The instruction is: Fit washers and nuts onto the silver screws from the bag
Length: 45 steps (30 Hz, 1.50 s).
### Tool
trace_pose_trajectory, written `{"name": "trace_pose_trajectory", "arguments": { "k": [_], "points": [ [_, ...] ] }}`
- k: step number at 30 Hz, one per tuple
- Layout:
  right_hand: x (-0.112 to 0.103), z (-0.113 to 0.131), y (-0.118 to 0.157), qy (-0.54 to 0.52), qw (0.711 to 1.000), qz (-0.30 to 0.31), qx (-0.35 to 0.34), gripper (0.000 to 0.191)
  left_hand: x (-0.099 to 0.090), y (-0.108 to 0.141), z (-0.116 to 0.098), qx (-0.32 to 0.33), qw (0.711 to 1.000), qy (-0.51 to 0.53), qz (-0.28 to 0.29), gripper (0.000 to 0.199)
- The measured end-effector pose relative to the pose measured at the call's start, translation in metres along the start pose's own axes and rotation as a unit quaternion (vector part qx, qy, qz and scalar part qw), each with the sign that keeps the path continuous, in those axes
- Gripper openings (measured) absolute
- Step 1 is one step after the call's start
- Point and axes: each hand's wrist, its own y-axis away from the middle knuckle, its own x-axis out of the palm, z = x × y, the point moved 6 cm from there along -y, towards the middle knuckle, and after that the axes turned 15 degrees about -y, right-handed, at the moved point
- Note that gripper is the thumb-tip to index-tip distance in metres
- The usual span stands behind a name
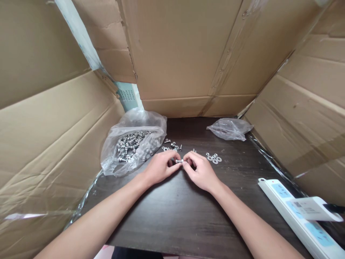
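A small silver bolt (179, 161) lies level between my two hands, above the dark table. My left hand (164, 164) pinches its left end between thumb and fingers. At the other end, the thumb and forefinger of my right hand (198, 168) close on the bolt; what sits under those fingertips is too small to make out. Just beyond my left hand are loose bolts, nuts and washers (176, 147). To the right of my right hand lie several flat washers (215, 161) and nuts (207, 154).
An open plastic bag (159, 124) full of bolts (130, 144) stands at the back left. Another clear bag (229, 128) lies at the back right. A white power strip (292, 212) runs along the right side. Cardboard walls (183, 46) enclose the dark table (161, 219).
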Motion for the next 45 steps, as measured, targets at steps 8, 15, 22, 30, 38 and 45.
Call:
{"name": "trace_pose_trajectory", "arguments": {
  "k": [8, 15, 22, 30, 38, 45],
  "points": [
    [0.0044, 0.0048, -0.0001, -0.006, 1.0, 0.017, -0.009, 0.014, 0.0005, -0.0005, 0.0001, 0.012, 1.0, 0.02, -0.002, 0.012],
    [0.0002, 0.001, -0.0018, 0.014, 1.0, -0.002, -0.016, 0.014, 0.0012, 0.0, -0.0015, 0.012, 1.0, 0.006, -0.005, 0.017],
    [0.001, -0.0004, -0.0014, 0.017, 1.0, 0.001, -0.017, 0.015, -0.0031, -0.0012, -0.003, 0.008, 1.0, -0.005, -0.011, 0.016],
    [0.0019, 0.0011, -0.0007, 0.002, 1.0, 0.003, -0.023, 0.015, -0.0027, -0.0009, -0.0035, 0.012, 1.0, 0.001, -0.008, 0.015],
    [0.0021, 0.0006, -0.0006, -0.009, 1.0, 0.007, -0.013, 0.016, -0.0019, -0.0003, -0.0005, 0.016, 1.0, 0.005, -0.022, 0.016],
    [0.0014, 0.0015, -0.0009, -0.012, 1.0, -0.004, -0.012, 0.017, -0.0026, -0.0016, 0.0003, -0.001, 1.0, 0.004, -0.008, 0.016]
  ]
}}
